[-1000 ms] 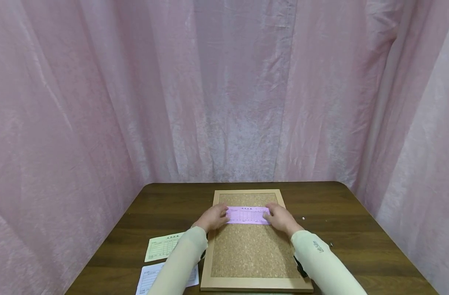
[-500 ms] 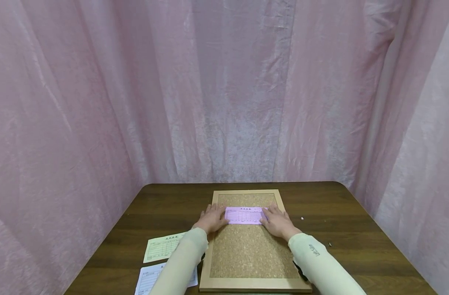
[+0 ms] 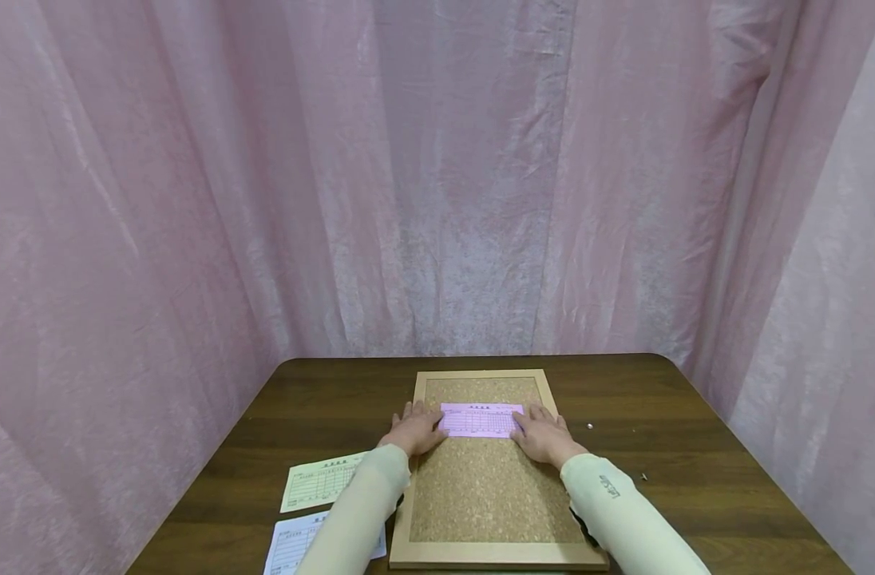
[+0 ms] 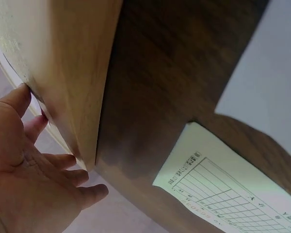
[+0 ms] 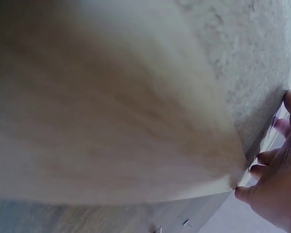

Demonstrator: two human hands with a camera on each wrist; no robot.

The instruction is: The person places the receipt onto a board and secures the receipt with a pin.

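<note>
A purple printed form lies across the upper part of a wood-framed cork board. My left hand is at the form's left end, thumb on its edge and the other fingers extended over the frame. At the right end, my right hand rests with its thumb and fingertips on the paper's edge. In the left wrist view the left hand has its fingers spread along the board's wooden side. Fingertips of the right hand touch down by the frame corner in the right wrist view.
Left of the board lie a green printed form and a white one, partly under my left sleeve. Small pins are scattered on the dark wooden table to the right. Pink curtains hang behind.
Both hands have gone from pinching the purple form's ends to lying flatter with fingers extended. The form stays in nearly the same place on the board.
</note>
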